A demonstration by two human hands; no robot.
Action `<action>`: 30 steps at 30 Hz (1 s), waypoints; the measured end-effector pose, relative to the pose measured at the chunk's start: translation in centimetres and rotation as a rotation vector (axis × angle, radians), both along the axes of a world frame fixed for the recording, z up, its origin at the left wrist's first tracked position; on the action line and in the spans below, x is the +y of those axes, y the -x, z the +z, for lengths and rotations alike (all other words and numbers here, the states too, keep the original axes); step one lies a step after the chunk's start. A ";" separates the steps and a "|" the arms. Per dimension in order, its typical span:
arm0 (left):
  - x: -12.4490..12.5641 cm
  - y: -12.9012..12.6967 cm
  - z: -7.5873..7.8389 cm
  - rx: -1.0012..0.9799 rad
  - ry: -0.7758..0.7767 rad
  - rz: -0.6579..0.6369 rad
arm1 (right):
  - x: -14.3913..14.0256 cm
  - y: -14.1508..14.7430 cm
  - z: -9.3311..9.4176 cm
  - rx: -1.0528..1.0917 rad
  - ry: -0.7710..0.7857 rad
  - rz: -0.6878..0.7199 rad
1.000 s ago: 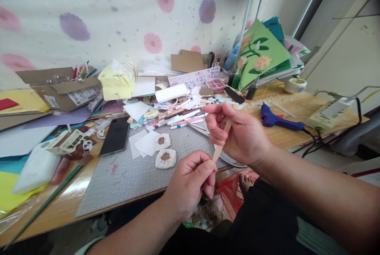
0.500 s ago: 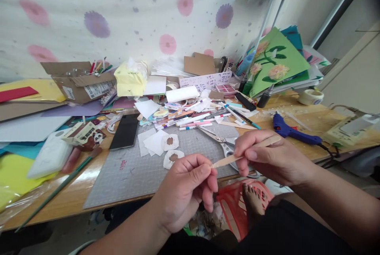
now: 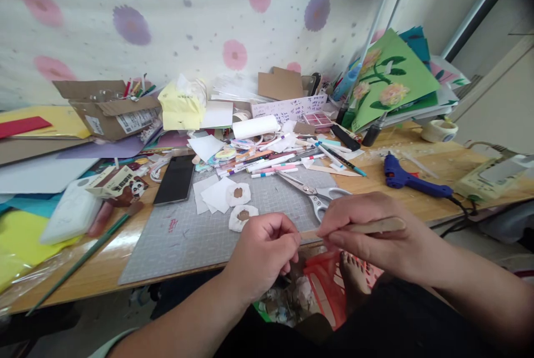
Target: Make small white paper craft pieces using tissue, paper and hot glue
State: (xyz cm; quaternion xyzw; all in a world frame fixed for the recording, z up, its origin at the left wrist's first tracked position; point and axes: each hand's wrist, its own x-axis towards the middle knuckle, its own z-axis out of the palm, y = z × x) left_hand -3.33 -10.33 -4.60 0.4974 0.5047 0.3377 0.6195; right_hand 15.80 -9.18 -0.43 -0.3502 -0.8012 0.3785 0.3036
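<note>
I read both hands pinching the wooden stick (image 3: pixel 367 227) just off the table (image 3: pixel 417 202) edge near the scissors (image 3: pixel 311 194): left hand (image 3: pixel 262 252) fingers closed on its tip, right hand (image 3: pixel 375 235) closed along it; bending risks a snap.

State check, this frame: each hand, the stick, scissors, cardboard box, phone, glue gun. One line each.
Left hand: pinching the stick's end.
Right hand: gripping the stick.
Wooden stick: held level.
Scissors: lying shut.
Cardboard box: flaps open.
Phone: screen dark.
Glue gun: lying on its side.

A matt wooden stick (image 3: pixel 375 226), a matt grey cutting mat (image 3: pixel 200 241), glossy metal scissors (image 3: pixel 306 191).
</note>
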 end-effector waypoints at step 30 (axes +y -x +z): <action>0.0 0.1 -0.5 -0.146 0.121 -0.032 | 0.5 -0.4 0.1 0.042 0.269 -0.009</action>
